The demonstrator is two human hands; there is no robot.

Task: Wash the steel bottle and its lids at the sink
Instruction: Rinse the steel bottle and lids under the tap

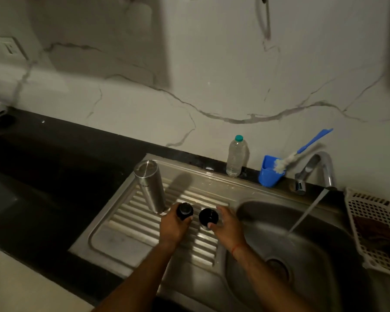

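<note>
1 steel bottle (150,185), 2 lids (184,210), left hand (173,226) gripping 1, right hand (229,226) on other, grip unclear

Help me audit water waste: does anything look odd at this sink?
The tap runs into the basin unattended: the left hand holds the small black lid and the right hand the wider black lid at the drainboard, clear of the stream. Nothing looks spilled or damaged.
</note>
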